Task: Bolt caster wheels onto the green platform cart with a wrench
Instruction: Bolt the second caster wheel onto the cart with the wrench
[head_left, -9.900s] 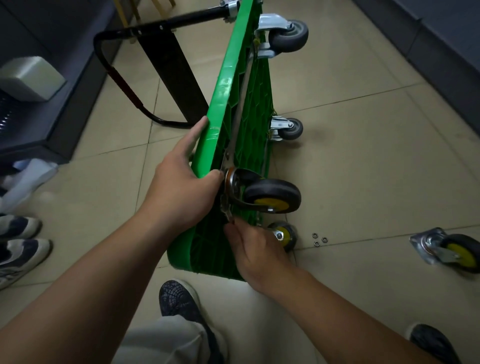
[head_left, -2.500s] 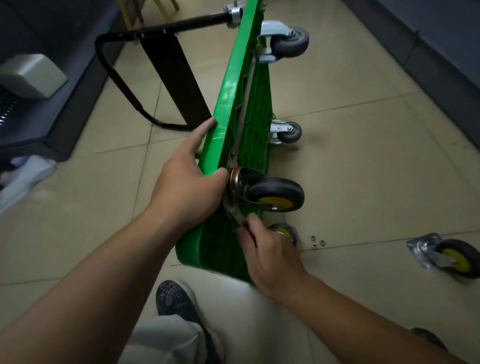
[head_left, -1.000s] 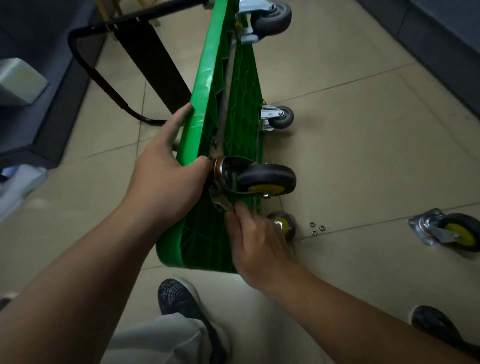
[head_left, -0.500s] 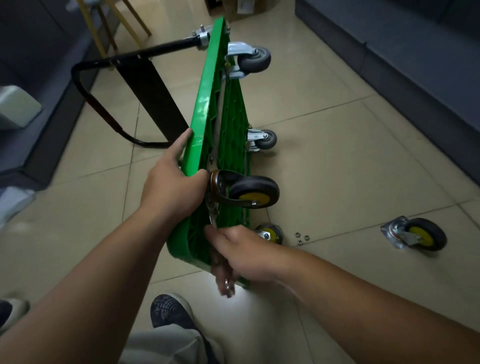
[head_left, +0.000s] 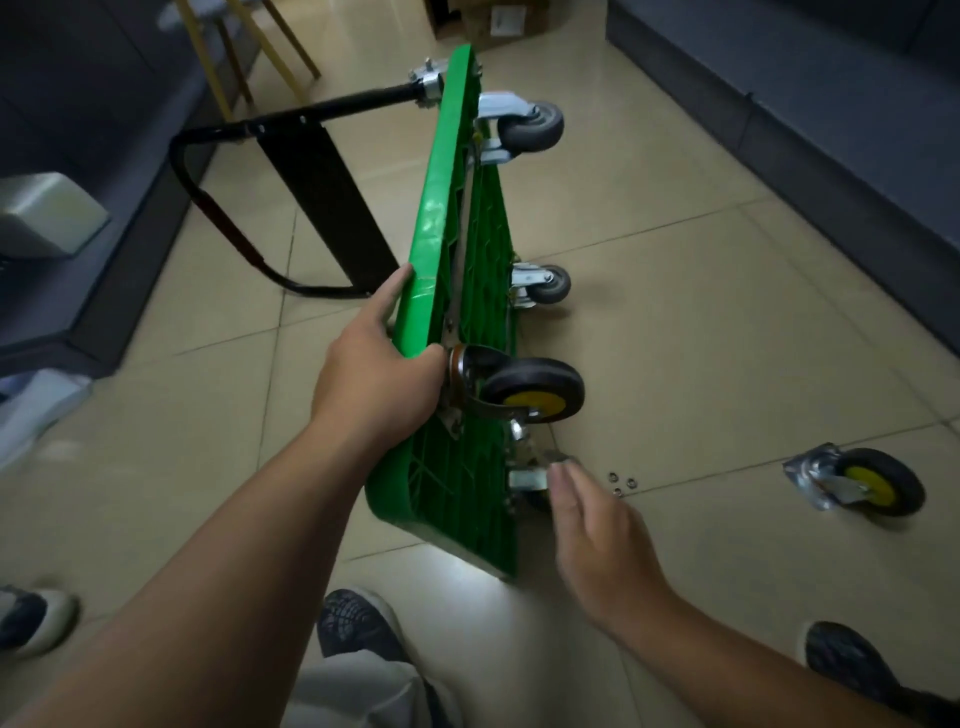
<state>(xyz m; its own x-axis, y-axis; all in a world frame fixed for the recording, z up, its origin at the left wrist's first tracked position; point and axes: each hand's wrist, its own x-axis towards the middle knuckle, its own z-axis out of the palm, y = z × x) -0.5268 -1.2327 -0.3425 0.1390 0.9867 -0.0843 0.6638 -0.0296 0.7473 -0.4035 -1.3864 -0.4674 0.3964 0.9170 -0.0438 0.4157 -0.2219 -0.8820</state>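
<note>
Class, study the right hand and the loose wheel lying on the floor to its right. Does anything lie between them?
Only a few small nuts or washers lie on the floor, just beyond the right hand. From there to the loose wheel nothing visible is in the way.

Beige tiled floor, dimly lit; dark sofa far right, wooden chair legs far left, cardboard box beyond.
</note>
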